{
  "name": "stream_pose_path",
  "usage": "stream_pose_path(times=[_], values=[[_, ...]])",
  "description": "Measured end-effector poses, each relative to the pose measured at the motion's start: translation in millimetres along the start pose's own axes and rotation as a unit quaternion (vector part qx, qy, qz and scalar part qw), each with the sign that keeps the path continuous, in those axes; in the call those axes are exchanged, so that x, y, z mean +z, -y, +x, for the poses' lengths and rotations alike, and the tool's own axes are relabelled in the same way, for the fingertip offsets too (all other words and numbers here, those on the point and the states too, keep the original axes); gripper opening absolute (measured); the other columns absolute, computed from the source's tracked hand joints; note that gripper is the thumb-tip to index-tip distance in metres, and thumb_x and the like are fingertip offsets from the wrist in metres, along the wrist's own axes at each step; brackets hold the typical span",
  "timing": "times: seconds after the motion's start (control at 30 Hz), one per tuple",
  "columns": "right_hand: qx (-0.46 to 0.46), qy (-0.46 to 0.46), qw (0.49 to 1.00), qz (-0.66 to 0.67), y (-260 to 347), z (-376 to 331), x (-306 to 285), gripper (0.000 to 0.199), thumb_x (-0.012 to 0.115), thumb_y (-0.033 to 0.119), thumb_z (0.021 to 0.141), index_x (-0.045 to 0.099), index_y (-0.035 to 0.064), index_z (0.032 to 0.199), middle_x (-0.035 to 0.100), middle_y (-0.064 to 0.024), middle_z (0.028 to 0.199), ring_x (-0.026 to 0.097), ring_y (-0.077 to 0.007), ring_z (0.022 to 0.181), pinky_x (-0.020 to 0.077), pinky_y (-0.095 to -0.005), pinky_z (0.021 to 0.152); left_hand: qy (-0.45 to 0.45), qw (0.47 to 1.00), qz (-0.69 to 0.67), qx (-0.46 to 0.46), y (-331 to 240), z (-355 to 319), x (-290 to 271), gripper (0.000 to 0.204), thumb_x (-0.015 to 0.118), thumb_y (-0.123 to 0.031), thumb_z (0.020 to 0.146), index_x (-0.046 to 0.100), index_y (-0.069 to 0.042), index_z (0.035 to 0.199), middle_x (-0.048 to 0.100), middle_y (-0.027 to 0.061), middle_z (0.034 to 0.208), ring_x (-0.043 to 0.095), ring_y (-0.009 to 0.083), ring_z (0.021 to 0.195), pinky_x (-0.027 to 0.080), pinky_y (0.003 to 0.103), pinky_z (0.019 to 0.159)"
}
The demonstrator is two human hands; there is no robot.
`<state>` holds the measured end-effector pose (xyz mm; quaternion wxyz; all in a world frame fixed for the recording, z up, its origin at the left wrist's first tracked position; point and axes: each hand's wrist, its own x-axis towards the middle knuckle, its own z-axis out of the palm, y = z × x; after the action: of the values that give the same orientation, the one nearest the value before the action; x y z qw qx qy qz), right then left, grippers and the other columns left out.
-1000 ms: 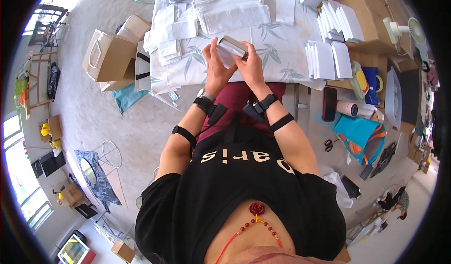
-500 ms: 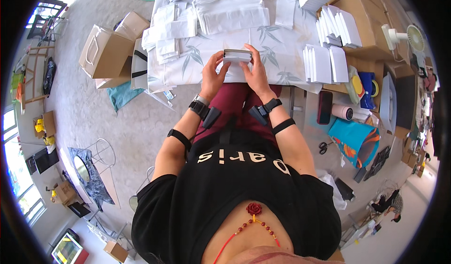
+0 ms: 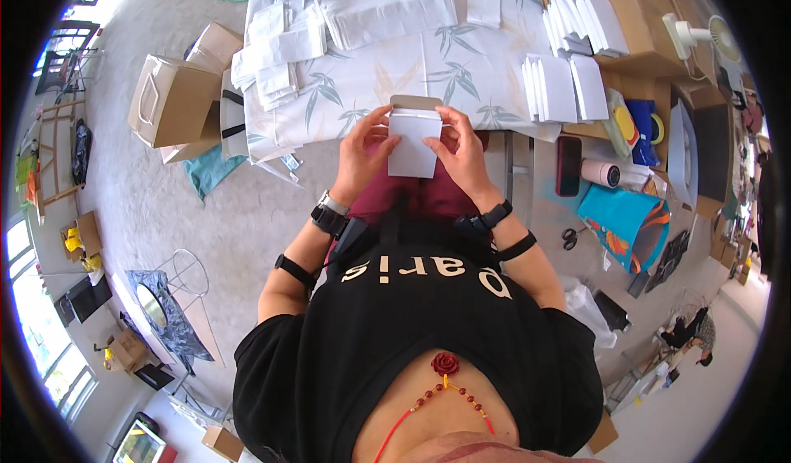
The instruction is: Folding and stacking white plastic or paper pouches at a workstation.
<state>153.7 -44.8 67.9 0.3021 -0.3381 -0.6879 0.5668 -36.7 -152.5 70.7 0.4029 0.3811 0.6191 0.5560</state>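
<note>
Bright, even daylight enters from windows [image 3: 33,298] at left; shadows are soft; fisheye edges bend and darken.

I get one view only, a fisheye worn on the head, looking steeply down the black shirt [image 3: 428,331] toward the cloth-covered table [image 3: 395,76] ahead; hands sit near, the floor curves away at the rim

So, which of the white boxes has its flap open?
The small white box held between both hands; its brown-lined top flap stands up. The others lie flat in stacks on the table.
</note>
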Motion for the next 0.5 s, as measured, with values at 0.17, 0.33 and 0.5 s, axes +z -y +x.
stream_pose_path(times=[0.17, 0.33, 0.5], values=[[0.073, 0.072, 0.994, 0.025, -15.4, -36.3, -11.8, 0.046, 0.077, 0.006, 0.094, 0.058, 0.0028, 0.135, 0.070, -0.0125, 0.125, 0.071, -0.0174, 0.108, 0.0586, -0.0308, 0.092, 0.063, 0.996, -0.011, -0.057, 30.0, -30.3, 2.2, 0.052, 0.073, 0.003, 0.095, 0.057, -0.002, 0.144, 0.070, 0.0048, 0.113, 0.068, 0.0121, 0.104, 0.056, 0.028, 0.093], [0.125, 0.100, 0.985, 0.070, -24.4, -48.1, -20.4, 0.034, 0.073, 0.008, 0.098, 0.065, 0.0021, 0.130, 0.073, -0.0068, 0.113, 0.069, -0.0123, 0.106, 0.0565, -0.0277, 0.093, 0.089, 0.989, -0.031, -0.111, 42.0, -42.6, 2.2, 0.036, 0.072, -0.004, 0.098, 0.062, 0.000, 0.132, 0.071, 0.0032, 0.107, 0.067, 0.0100, 0.101, 0.056, 0.027, 0.090], [0.091, 0.082, 0.992, 0.015, -39.4, -43.6, -26.2, 0.022, 0.069, 0.015, 0.103, 0.072, 0.0018, 0.120, 0.075, -0.0040, 0.106, 0.067, -0.0095, 0.092, 0.0540, -0.0252, 0.081, 0.058, 0.995, 0.029, -0.082, 41.6, -31.9, 4.2, 0.021, 0.072, -0.014, 0.100, 0.071, 0.002, 0.114, 0.072, 0.0012, 0.097, 0.066, 0.0077, 0.090, 0.055, 0.024, 0.080]])
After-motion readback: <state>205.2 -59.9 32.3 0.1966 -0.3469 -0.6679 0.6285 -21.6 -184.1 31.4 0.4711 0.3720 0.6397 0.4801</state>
